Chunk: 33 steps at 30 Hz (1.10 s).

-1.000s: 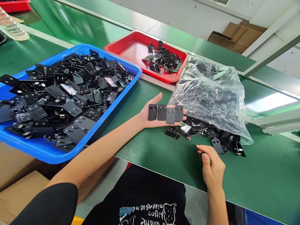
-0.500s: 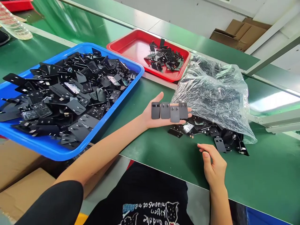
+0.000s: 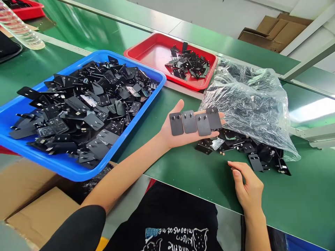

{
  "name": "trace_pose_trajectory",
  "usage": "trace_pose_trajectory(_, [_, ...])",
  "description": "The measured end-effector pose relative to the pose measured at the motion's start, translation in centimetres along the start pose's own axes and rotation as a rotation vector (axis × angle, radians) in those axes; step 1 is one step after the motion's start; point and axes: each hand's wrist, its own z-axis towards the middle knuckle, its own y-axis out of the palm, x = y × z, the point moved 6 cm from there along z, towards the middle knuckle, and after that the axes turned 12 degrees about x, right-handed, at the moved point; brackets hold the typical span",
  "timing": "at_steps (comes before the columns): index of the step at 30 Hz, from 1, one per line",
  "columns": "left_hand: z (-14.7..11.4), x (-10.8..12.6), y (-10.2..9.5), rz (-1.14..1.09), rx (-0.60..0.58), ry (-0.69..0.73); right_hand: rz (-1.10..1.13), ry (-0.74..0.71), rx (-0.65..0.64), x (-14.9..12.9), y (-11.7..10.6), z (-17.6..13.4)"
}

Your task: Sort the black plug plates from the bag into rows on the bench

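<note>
My left hand [image 3: 169,129] is stretched over the table, palm up, fingers straight. Across the palm and fingers lie several black plug plates [image 3: 188,122] in a row, rounded rectangles with two prongs facing up. The plate at the fingertips partly overlaps its neighbour. My right hand [image 3: 248,188] rests at the table's front edge, fingers loosely curled and thumb near the index finger, with nothing visible in it. Just beyond it is a pile of black plug parts [image 3: 255,162], spilling from under a clear plastic bag [image 3: 248,94].
A blue tray [image 3: 154,91] heaped with black plug parts stands at left, overhanging the table edge. Behind it, a red tray [image 3: 141,48] has a smaller heap. A clear bottle [image 3: 23,31] is at far left. Cardboard boxes [image 3: 44,212] sit below the blue tray.
The view has shifted, so everything sits slightly further right. The plates on my left hand have tilted a little and lie more slanted. My right hand keeps its curled pose.
</note>
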Motion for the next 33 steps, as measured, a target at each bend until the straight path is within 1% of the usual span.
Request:
trace_pose_trajectory(5, [-0.3,-0.1,0.4,0.043,-0.017,0.008,0.008,-0.023,-0.002,-0.1,0.1,0.0])
trace_pose_trajectory(10, [-0.3,-0.4,0.6,0.053,0.003,-0.034,0.014,-0.05,0.004,-0.3,0.1,0.0])
trace_pose_trajectory(18, [-0.1,-0.7,0.2,0.031,0.005,-0.058,0.013,-0.044,-0.005,-0.2,0.1,0.2])
trace_pose_trajectory(26, [0.3,-0.6,-0.4,-0.049,0.04,-0.004,-0.014,-0.061,-0.005,-0.4,0.1,0.2])
trace_pose_trajectory(33, [0.3,-0.3,-0.5,-0.03,0.056,0.021,-0.017,-0.068,-0.012,-0.5,0.1,0.2])
